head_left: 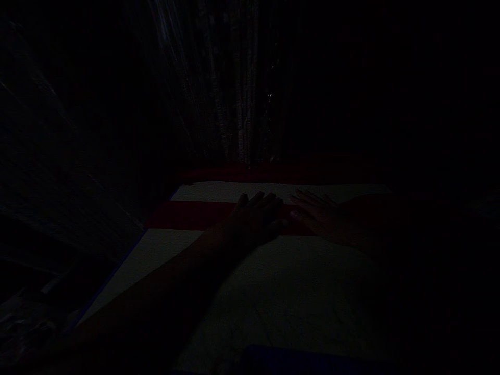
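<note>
A pale woven cloth (164,255) with dark red bands (179,214) and a thin blue left edge stretches out in front of me in very dim light. My left hand (260,216) lies palm down on the cloth across a red band, its fingers stretched out and pointing away. Close to its right, my right hand (318,213) rests flat with spread fingers over the same band and the pale stripe beyond. A small gap separates the two hands. Neither holds anything that I can see. Darkness hides most of my right forearm.
Beyond the cloth's far red strip (250,172), faint long strands or ribbed shapes (244,104) rise into the dark. At the lower left are dim, crumpled shapes (27,323). A dark blue edge (304,359) shows at the bottom. The right side is too dark to make out.
</note>
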Available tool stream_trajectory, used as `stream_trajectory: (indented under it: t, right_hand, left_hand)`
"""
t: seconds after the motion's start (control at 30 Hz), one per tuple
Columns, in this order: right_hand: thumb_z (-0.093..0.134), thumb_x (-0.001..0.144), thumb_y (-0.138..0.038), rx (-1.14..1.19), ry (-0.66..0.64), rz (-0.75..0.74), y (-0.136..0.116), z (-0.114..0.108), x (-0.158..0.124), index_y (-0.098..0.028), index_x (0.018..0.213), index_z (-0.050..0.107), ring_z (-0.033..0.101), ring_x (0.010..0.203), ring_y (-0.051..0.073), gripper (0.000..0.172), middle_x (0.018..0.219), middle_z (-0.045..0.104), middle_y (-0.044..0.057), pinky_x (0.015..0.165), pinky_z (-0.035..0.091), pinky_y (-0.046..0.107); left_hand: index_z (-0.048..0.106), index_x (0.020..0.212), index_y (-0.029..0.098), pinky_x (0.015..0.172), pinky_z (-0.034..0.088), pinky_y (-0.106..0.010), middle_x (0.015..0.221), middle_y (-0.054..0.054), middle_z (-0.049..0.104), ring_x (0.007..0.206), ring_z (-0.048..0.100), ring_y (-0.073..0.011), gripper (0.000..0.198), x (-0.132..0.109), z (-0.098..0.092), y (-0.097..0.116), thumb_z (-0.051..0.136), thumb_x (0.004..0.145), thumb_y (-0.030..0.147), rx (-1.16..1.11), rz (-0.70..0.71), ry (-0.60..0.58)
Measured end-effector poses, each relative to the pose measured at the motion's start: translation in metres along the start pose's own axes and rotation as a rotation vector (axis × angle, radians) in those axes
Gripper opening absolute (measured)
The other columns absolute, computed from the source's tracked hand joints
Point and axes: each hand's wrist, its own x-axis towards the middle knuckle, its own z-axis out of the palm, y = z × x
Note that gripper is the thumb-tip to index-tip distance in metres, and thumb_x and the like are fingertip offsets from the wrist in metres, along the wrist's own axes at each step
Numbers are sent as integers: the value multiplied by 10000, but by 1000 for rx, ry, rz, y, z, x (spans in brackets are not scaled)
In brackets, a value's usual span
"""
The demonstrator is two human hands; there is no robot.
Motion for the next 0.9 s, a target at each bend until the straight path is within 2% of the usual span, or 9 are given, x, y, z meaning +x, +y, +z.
stream_trajectory:
  t: [0.23, 0.53, 0.67, 0.9]
  right_hand:
    - [234, 994, -703, 3, 13, 5, 2, 1, 1, -302, 1573, 395, 226, 1559, 285, 722, 1678, 285, 29, 1264, 163, 583]
    - [220, 997, -704, -6, -12, -7, 1, -1, 1, -283, 1589, 361, 206, 1566, 263, 741, 1679, 283, 20, 1271, 148, 579]
    - [226, 996, -705, -6, -16, 25, -2, -3, 0, -290, 1594, 354, 213, 1563, 281, 739, 1683, 268, 22, 1265, 138, 597]
    - [233, 996, -689, 1, -4, -9, 2, 1, 0, -280, 1588, 364, 211, 1565, 274, 732, 1674, 298, 35, 1270, 153, 572]
  left_hand:
    - [253, 1639, 231, 1229, 128, -658, 1703, -39, 147, 1580, 130, -320, 741, -3, -3, 2, 224, 1054, 685, 8, -5, -8]
    - [262, 1637, 233, 1234, 144, -638, 1703, -36, 159, 1579, 142, -307, 722, -1, -4, 5, 233, 1061, 668, 30, -15, -9]
    - [258, 1639, 232, 1234, 126, -642, 1703, -43, 154, 1580, 131, -314, 742, -1, -3, 3, 217, 1053, 684, 14, -5, -17]
    - [266, 1636, 247, 1231, 131, -650, 1703, -33, 163, 1579, 138, -319, 762, -1, 1, 0, 191, 1038, 713, 11, -4, 9]
